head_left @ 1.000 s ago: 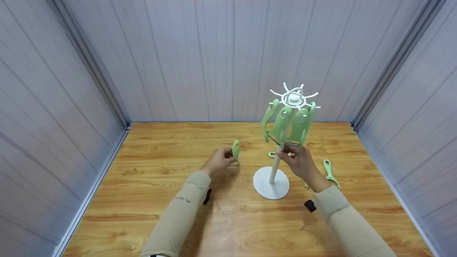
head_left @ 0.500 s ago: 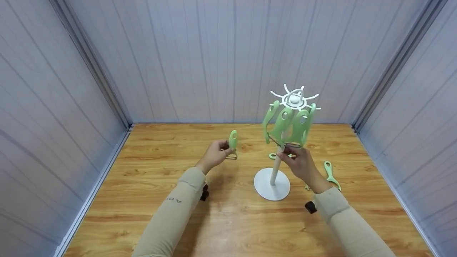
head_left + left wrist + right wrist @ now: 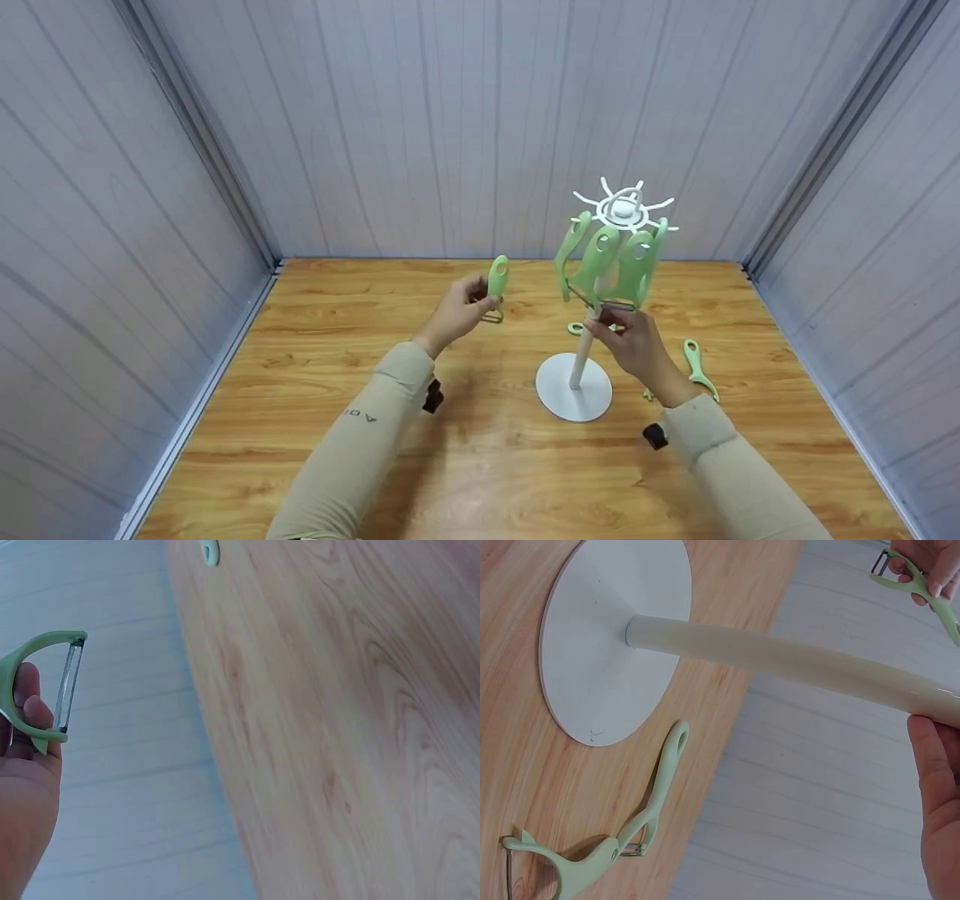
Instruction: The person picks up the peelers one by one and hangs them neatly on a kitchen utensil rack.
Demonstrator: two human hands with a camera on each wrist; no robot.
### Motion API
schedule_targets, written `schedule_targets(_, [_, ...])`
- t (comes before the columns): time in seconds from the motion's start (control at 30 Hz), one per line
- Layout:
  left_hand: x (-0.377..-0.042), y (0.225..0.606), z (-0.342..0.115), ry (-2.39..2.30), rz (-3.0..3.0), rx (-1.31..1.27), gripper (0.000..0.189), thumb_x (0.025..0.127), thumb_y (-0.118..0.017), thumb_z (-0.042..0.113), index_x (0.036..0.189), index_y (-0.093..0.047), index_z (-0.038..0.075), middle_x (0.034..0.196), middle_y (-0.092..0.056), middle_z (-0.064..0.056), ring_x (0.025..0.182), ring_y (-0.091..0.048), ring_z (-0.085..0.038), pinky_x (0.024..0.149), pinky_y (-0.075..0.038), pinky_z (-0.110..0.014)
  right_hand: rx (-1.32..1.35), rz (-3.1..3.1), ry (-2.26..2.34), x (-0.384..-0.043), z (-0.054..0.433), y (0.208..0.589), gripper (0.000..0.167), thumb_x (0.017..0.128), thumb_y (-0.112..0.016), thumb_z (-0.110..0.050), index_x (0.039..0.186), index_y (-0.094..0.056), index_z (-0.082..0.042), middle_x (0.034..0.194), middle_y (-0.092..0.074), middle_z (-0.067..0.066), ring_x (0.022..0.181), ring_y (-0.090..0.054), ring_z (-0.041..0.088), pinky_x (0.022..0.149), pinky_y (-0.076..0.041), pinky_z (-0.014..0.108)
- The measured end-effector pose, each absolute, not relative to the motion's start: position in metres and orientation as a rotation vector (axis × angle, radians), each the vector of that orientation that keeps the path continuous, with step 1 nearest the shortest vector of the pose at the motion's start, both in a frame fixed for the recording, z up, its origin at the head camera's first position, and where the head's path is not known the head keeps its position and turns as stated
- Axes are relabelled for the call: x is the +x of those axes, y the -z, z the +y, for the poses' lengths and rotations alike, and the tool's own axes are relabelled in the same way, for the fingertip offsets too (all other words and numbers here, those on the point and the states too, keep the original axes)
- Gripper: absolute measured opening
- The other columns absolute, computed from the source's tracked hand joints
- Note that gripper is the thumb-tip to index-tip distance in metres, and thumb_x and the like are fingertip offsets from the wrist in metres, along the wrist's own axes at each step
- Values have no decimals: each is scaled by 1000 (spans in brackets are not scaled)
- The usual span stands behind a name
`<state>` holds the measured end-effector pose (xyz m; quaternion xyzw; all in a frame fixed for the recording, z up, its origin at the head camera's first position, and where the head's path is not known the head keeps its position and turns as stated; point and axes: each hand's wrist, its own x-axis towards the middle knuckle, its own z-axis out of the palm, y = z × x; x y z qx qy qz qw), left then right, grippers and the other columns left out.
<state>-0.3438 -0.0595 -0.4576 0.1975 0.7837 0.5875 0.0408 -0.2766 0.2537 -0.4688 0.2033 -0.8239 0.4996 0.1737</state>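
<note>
My left hand [image 3: 456, 313] grips a light green Y-shaped peeler [image 3: 498, 279] by its handle, raised above the table with the handle end up. In the left wrist view, the metal blade of that peeler [image 3: 70, 686] faces away from the fingers. A white rack [image 3: 624, 213] with radiating hooks tops a stand, and several green peelers [image 3: 598, 259] hang from it. My right hand [image 3: 637, 349] holds the stand's white pole [image 3: 582, 352] between thumb and fingers, just under the hanging peelers. In the right wrist view, part of that grip is hidden behind the pole [image 3: 765, 656].
The stand's round white base [image 3: 562, 401] rests on the wooden table [image 3: 525, 472]. Right of it lies a loose green peeler [image 3: 694, 364]; another peeler's handle end [image 3: 575, 328] shows behind the pole. In the right wrist view, a peeler [image 3: 585, 871] touches another one. Panel walls [image 3: 450, 150] enclose the table.
My left hand has lifted the peeler up and away from me, off the tabletop area. My right hand stays on the pole, and the stand has not visibly moved.
</note>
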Motion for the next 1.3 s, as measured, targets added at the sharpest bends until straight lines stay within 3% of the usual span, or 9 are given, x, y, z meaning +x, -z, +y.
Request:
schedule_targets(0.17, [-340,450,-53,-1836,2392,645,20,107,-63,8,123,-67,-2,112,-72,-14,99,-64,-19,86,-58,-33,552,-2347,-1432,-276,253,468,7,102,-75,-5,105,-80,-1,94,-78,13,83,-71,-1,57,-51,16])
schedule_targets(0.4, [-340,446,-47,-1851,2416,716,16,101,-78,11,112,-70,2,99,-68,-5,85,-60,-14,73,-55,-26,545,-2335,-1466,-277,253,468,9,102,-75,-5,108,-80,-2,97,-78,14,84,-71,-2,60,-54,15])
schedule_targets(0.7, [-338,438,-47,-1930,2463,735,38,95,-86,11,126,-67,1,109,-71,-11,86,-61,-13,77,-53,-23,572,-2316,-1456,-278,251,468,6,100,-75,-1,105,-79,1,93,-77,12,83,-70,-3,59,-54,14])
schedule_targets(0.9, [-339,429,-46,-2020,2465,787,32,95,-85,8,121,-69,-2,109,-74,-14,83,-62,-11,73,-53,-22,598,-2291,-1451,-279,250,469,7,100,-74,1,106,-78,3,93,-76,13,83,-71,-2,61,-57,14])
schedule_targets(1.13, [-339,412,-44,-2049,2508,864,29,94,-86,8,119,-78,-3,104,-72,-11,91,-65,-9,83,-57,-22,592,-2301,-1447,-278,251,469,7,100,-75,0,105,-78,3,92,-76,13,83,-70,-1,59,-55,14])
schedule_targets(1.3, [-336,398,-42,-2026,2564,910,32,93,-88,10,122,-79,-2,102,-69,-12,93,-64,-11,93,-58,-35,601,-2312,-1445,-277,253,470,9,101,-74,-2,104,-77,5,92,-76,12,83,-70,-2,58,-54,14])
